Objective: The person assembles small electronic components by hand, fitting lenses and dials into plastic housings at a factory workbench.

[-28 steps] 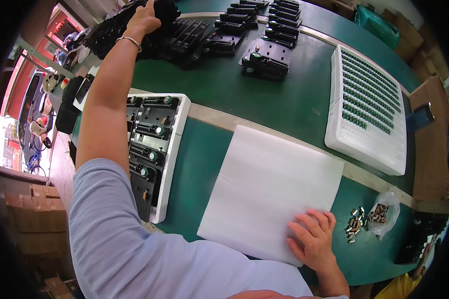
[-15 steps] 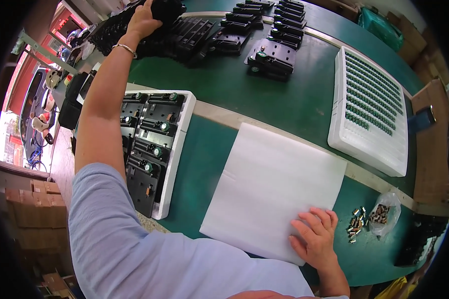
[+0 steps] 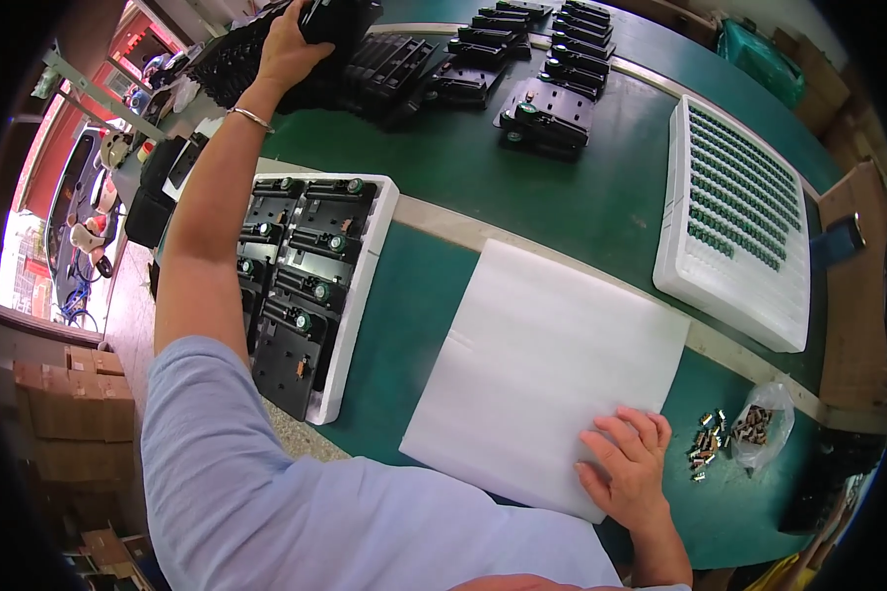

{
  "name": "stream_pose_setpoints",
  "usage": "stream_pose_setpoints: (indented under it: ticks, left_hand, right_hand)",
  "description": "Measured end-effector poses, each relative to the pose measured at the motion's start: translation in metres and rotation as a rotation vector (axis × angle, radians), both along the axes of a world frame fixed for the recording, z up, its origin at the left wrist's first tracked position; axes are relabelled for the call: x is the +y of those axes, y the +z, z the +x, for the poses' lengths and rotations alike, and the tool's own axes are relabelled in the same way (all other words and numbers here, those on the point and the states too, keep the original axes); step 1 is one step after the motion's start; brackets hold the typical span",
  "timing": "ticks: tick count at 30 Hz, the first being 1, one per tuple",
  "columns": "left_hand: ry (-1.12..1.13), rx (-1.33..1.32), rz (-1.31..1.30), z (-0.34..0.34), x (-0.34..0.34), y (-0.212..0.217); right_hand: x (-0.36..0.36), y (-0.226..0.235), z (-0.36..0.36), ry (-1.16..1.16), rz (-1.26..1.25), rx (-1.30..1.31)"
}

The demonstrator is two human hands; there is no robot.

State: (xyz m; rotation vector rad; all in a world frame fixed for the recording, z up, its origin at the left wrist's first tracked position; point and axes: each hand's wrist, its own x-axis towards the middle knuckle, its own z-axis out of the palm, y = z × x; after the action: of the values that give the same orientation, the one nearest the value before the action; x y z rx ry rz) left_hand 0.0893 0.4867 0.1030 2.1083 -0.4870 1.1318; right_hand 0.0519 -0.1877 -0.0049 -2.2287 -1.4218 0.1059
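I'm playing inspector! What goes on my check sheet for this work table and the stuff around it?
Surface: dark green tabletop, crossed by a pale strip.
Job's things: white rectangular sheet lying flat; black plastic units in a white foam tray at left; small green parts in rows in another white foam tray at right.
Clutter: small brown-and-silver parts loose beside a clear plastic bag holding more.
Left hand: at a black plastic part, grip unclear.
Right hand: on the sheet, fingers spread.
Cables: nothing seen.
Surroundings: brown cardboard boxes at left.
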Motion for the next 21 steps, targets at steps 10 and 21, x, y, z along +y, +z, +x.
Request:
stream_pose_setpoints:
  ticks: [10, 21]
  left_hand:
    - [0.533, 0.188, -0.262, -0.011, -0.057, 0.034]
    - [0.531, 0.231, -0.278, -0.025, -0.109, 0.053]
  right_hand:
    - [-0.001, -0.001, 0.001, -0.002, 0.007, -0.005]
    - [-0.004, -0.002, -0.002, -0.006, 0.037, -0.045]
